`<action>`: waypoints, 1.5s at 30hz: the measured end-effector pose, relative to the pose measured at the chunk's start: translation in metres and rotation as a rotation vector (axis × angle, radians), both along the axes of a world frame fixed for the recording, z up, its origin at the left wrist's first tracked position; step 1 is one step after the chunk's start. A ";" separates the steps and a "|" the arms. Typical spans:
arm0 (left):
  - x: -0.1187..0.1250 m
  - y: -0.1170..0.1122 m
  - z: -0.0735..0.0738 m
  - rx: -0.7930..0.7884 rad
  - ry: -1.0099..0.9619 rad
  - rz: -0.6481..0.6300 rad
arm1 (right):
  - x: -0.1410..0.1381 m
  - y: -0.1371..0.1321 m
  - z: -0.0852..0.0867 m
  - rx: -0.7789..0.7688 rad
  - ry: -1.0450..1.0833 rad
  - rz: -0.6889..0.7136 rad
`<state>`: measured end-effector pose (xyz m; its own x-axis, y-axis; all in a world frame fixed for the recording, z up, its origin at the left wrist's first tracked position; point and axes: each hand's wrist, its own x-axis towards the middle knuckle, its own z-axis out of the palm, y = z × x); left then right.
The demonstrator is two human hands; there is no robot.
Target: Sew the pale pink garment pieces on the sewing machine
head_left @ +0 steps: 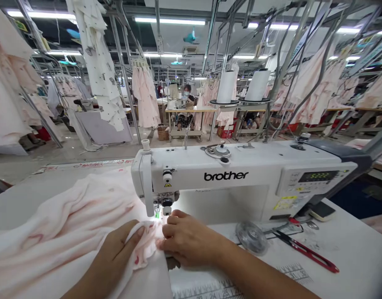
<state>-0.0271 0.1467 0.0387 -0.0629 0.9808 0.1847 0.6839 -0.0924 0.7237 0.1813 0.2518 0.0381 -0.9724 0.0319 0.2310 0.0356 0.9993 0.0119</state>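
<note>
Pale pink printed fabric (85, 207) lies in loose folds over the left of the table and runs up to the needle area of a white sewing machine (191, 162). My left hand (124, 241) grips a gathered edge of it, thumb on top, just in front of the presser foot (157, 212). Close to the needle on the right, my right hand (184, 236) has its fingers curled in a pinch at the fabric's edge. A bright lamp washes out the spot under the foot, so the stitching there is hidden.
Red-handled thread snips (306, 249) and a clear round plastic piece (251, 237) lie right of my forearm. A printed ruler scale (209, 290) marks the table's front. Two white thread cones (226, 87) stand behind the machine. Garments hang around; a person (187, 93) sits farther back.
</note>
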 end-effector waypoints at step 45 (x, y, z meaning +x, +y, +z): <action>-0.011 -0.004 -0.019 0.234 0.287 -0.273 | 0.002 -0.004 -0.002 0.005 -0.001 -0.033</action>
